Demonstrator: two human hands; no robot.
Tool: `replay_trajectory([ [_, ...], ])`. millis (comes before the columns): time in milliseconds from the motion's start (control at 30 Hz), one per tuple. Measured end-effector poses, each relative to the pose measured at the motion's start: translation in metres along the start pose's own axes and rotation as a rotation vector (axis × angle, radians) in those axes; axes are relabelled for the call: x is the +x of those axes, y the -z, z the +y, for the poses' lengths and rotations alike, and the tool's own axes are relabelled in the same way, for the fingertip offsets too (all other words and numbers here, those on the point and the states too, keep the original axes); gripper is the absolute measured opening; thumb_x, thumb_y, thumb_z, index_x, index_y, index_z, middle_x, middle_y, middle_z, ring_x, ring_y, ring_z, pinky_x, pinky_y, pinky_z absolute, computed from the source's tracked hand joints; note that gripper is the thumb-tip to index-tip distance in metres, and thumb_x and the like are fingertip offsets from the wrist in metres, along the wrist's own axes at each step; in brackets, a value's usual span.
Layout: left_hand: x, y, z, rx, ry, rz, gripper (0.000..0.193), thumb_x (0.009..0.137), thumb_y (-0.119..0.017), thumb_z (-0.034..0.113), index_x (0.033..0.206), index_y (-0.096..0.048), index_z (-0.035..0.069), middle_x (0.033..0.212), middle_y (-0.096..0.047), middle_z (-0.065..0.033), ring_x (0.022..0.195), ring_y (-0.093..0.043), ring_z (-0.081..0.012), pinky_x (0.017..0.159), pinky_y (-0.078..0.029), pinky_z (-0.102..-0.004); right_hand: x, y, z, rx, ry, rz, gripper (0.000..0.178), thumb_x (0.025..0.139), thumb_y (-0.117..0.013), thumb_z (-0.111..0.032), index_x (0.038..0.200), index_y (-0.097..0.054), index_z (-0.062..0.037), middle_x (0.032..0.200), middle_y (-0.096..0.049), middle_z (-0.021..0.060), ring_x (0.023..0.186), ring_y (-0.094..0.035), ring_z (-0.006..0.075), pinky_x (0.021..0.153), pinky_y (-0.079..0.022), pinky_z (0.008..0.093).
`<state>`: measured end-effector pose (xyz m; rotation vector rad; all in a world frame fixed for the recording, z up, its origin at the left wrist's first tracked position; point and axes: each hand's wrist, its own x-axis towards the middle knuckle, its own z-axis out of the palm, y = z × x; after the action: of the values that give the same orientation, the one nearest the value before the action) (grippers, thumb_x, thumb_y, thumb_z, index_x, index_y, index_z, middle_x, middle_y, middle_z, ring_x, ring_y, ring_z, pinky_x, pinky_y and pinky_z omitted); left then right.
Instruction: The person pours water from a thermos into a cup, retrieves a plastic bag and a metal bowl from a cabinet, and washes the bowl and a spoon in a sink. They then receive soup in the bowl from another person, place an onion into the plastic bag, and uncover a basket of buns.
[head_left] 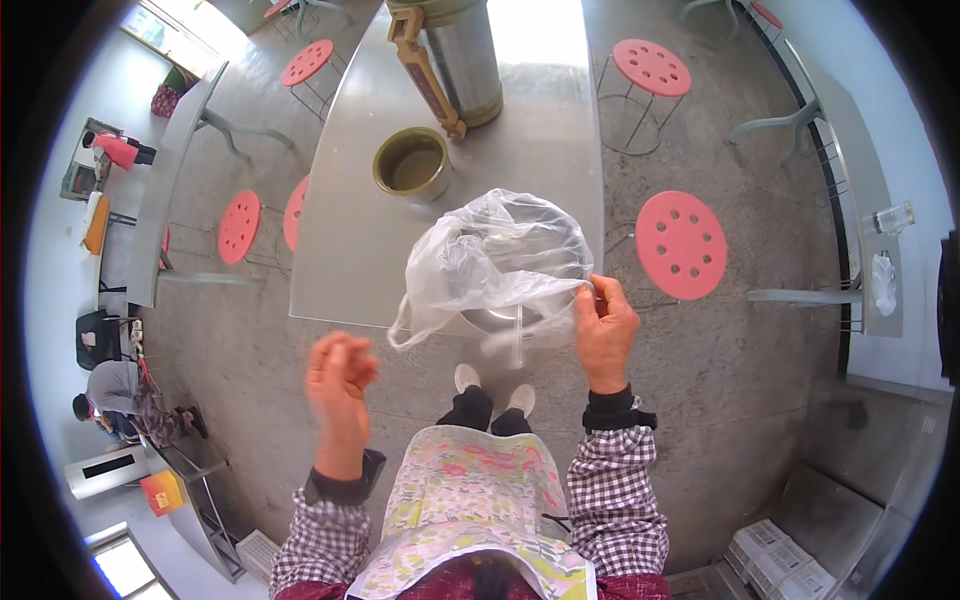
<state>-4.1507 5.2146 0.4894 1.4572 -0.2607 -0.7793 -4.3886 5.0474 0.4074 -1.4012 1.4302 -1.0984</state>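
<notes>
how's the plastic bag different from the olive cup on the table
The plastic bag is whitish and see-through, the cup olive and opaque. The bag is crumpled and spread wider; the cup is compact and round. The right hand pinches the bag; no hand touches the cup. Both are at least partly over the table.

The table point(345, 255) is carrying a container point(470, 72) at twelve, a cup point(411, 166) at nine; a bag point(468, 270) is overlapping its five-o'clock edge.
</notes>
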Motion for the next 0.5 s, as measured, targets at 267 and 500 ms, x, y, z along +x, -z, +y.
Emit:
replay_trajectory([
  [267, 0.007, -0.060, -0.049, 0.359, 0.202, -0.290, 0.030, 0.095, -0.057, 0.025, 0.117, -0.061, 0.004, 0.101, -0.067, -0.0057, 0.078, -0.063, -0.0110, 0.065, -0.050, -0.0252, 0.001, -0.004, 0.003, -0.019, 0.077, 0.000, 0.012, 0.093, -0.060, -0.010, 0.091, -0.065, 0.0010, 0.074, -0.059, -0.0046, 0.066, -0.049, 0.0030, 0.059, -0.042, 0.0218],
  [500, 0.046, -0.073, -0.052, 0.484, 0.318, -0.310, 0.040, 0.091, -0.060, 0.031, 0.116, -0.059, -0.001, 0.098, -0.067, -0.0053, 0.077, -0.063, -0.0107, 0.063, -0.049, -0.0243, -0.001, -0.008, 0.028, 0.271, -0.184, -0.058, 0.017, 0.095, -0.058, -0.012, 0.088, -0.065, 0.0014, 0.074, -0.058, -0.0071, 0.069, -0.048, 0.0024, 0.061, -0.041, 0.0214],
])
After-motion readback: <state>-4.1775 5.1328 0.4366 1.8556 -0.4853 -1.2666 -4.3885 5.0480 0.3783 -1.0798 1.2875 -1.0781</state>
